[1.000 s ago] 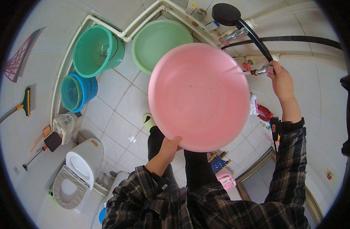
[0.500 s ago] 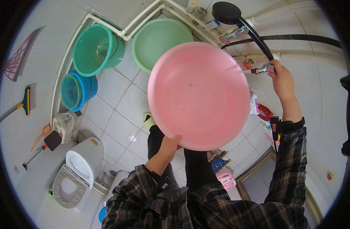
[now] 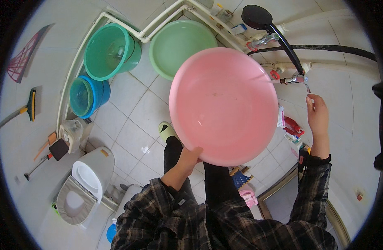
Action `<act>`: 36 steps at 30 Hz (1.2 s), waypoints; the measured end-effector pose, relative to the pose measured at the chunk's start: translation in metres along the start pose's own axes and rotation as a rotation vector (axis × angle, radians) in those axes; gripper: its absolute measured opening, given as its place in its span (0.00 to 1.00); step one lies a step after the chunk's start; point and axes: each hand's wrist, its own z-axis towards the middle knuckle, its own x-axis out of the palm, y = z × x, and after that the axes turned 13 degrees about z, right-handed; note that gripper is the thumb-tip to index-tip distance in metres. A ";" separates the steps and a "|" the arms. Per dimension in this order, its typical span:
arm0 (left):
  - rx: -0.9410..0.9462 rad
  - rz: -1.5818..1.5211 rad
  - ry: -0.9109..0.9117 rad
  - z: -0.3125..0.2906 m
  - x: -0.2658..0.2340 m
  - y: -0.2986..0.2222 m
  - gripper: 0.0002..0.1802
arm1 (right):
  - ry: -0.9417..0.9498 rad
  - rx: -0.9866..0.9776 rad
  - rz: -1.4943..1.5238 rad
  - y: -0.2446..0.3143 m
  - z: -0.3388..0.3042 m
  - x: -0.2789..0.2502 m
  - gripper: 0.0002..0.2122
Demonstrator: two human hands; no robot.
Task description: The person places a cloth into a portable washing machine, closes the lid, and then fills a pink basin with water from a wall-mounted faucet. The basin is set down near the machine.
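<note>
A large round pink basin [image 3: 222,108] is held out in front of me, tilted so that its inside shows. My left hand [image 3: 188,160] grips its near left rim, thumb over the edge and fingers hidden underneath. At the far right rim, a metal tap [image 3: 292,79] on the wall points into the basin, and a thin, pale stream seems to run from it. My right hand [image 3: 318,114] is just below the tap, its curled fingertips at the end of the tap's lever [image 3: 308,87].
A black shower head [image 3: 257,17] hangs above the tap. Beyond the pink basin stand a pale green basin [image 3: 181,48], a green bucket [image 3: 110,52] and blue tubs [image 3: 100,96]. A toilet [image 3: 89,175] is at left. Bottles [image 3: 292,127] and a small blue stool [image 3: 240,179] sit at right.
My right hand has moved from the tap body down toward me, and the lever now shows between tap and fingertips. My left hand still holds the basin, slightly farther right in view.
</note>
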 end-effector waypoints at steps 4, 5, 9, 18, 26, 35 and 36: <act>0.001 0.010 -0.008 0.003 0.002 -0.001 0.24 | -0.062 0.011 0.031 0.007 0.001 0.006 0.16; -0.037 0.025 -0.020 0.004 0.001 -0.001 0.24 | -0.075 0.021 0.049 0.009 0.003 0.009 0.16; 0.027 -0.001 0.002 0.004 0.001 -0.003 0.24 | -0.096 0.005 0.078 0.014 0.009 0.014 0.16; 0.065 -0.026 -0.052 0.003 0.000 -0.003 0.19 | 0.050 0.088 0.717 0.020 0.007 0.035 0.14; 0.101 -0.048 -0.191 -0.004 -0.055 -0.015 0.24 | 0.214 0.090 0.342 0.008 -0.055 0.089 0.18; 0.241 -0.054 -0.314 -0.026 -0.101 -0.036 0.25 | 0.728 0.559 0.782 0.067 -0.098 0.177 0.27; 0.231 -0.080 -0.322 -0.031 -0.102 -0.035 0.26 | 0.776 0.574 0.859 0.078 -0.100 0.176 0.28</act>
